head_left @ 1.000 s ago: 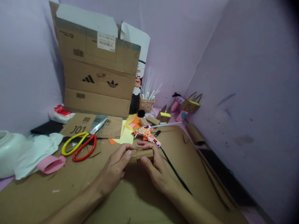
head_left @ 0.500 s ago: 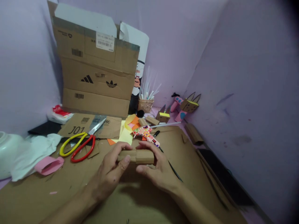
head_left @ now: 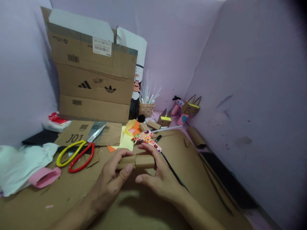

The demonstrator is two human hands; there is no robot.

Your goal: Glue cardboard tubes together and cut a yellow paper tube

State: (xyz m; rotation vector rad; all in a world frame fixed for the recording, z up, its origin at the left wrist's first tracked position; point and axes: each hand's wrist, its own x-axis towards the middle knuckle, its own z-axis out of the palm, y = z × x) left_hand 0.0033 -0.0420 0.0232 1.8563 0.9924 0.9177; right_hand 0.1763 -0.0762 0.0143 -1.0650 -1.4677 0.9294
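Note:
Both hands hold a small brown cardboard block (head_left: pixel 137 161) just above the cardboard work surface (head_left: pixel 134 204). My left hand (head_left: pixel 111 177) grips its left end, thumb underneath and fingers over the top. My right hand (head_left: pixel 158 175) pinches the right end, fingers along the far side and thumb below. A seam runs down the middle of the block. A patterned glue gun (head_left: pixel 146 138) lies just beyond my fingers, its black cord (head_left: pixel 174 174) trailing past my right wrist.
Scissors (head_left: pixel 76 151) with yellow and red handles lie to the left, beside white cloth (head_left: pixel 24 163) and a pink scrap (head_left: pixel 44 176). A tall cardboard box (head_left: pixel 93 76) stands at the back. Small cardboard figures (head_left: pixel 189 108), a cup of sticks (head_left: pixel 146 107) and coloured paper (head_left: pixel 128 137) sit behind.
Both hands lifted the cardboard block slightly off the surface and turned it toward me. The view has shifted right, so the things on the table sit further left in the frame.

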